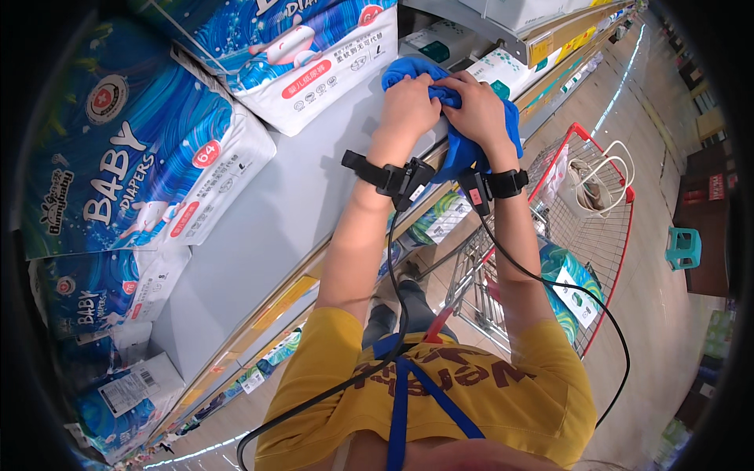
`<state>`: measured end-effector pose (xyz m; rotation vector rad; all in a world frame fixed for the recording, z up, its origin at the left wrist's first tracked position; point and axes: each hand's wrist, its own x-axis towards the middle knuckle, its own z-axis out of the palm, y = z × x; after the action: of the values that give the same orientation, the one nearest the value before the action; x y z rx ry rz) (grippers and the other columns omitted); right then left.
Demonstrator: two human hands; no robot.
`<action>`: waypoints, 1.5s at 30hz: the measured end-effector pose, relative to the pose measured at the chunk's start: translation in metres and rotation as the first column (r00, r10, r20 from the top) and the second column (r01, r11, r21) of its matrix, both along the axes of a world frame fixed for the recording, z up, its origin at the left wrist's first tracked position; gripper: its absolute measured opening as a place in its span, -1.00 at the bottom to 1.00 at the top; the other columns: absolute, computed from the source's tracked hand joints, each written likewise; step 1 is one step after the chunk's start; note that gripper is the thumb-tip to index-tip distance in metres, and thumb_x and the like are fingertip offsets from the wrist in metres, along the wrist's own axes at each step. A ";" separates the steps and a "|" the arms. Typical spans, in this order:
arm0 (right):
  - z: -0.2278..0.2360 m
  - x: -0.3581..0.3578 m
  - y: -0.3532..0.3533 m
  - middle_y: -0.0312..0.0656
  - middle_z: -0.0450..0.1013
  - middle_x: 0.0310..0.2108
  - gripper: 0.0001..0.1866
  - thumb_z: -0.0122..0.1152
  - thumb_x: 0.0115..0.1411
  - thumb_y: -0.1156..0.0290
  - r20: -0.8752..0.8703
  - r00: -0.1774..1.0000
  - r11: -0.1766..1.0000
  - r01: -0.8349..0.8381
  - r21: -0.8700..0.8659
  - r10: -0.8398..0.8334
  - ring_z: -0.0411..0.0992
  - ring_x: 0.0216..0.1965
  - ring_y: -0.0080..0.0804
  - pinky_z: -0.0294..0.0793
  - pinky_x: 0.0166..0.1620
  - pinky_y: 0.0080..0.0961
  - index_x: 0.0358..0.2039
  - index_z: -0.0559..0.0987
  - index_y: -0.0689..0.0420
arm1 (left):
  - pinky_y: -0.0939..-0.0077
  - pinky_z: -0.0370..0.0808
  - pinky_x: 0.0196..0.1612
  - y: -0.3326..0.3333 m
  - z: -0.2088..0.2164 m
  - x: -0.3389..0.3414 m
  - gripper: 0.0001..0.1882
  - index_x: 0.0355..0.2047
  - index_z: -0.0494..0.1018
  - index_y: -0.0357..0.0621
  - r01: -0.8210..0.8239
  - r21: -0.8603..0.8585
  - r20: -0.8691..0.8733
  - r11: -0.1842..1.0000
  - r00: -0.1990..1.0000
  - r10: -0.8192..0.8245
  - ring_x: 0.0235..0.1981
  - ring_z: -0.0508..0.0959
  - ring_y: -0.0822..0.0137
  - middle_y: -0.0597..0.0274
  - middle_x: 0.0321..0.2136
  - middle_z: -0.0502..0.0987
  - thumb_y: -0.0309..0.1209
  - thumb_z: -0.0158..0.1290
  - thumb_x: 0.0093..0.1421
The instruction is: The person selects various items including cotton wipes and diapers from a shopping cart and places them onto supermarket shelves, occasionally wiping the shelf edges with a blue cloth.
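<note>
Both of my arms reach forward over a grey store shelf. A bright blue cloth is bunched between my hands, and part of it hangs down over the shelf's front edge. My left hand is closed on the cloth's left part, fingers curled into it. Close beside it, my right hand grips the cloth too, its thumb and fingers bent around a fold. Large blue and white diaper packs stand on the shelf just left of my hands. Each wrist wears a black strap with a small cabled device.
More diaper packs are stacked along the shelf's left side. White packages with green marks lie beyond my hands. A red-rimmed shopping cart stands to my right, holding a white bag and a green-blue pack. Farther right is a teal stool.
</note>
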<state>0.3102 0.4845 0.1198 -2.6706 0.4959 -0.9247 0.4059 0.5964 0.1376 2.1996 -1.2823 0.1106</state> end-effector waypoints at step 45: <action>0.040 -0.058 0.464 -0.17 0.42 -0.17 -0.49 0.08 -0.05 0.64 0.617 0.626 0.495 -0.772 0.400 0.477 0.45 -0.17 -0.32 0.37 -0.03 -0.57 -0.01 0.50 0.09 | 0.21 0.25 0.17 0.541 0.017 -0.144 -0.28 0.21 0.16 -0.28 -0.579 -0.443 0.138 0.685 0.710 0.690 0.22 0.23 0.01 -0.11 0.19 0.23 -0.35 0.21 0.08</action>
<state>0.2517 0.9486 0.1602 -1.6816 -0.2878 -0.8422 0.2620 1.1376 0.1550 2.2340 -0.4763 0.9209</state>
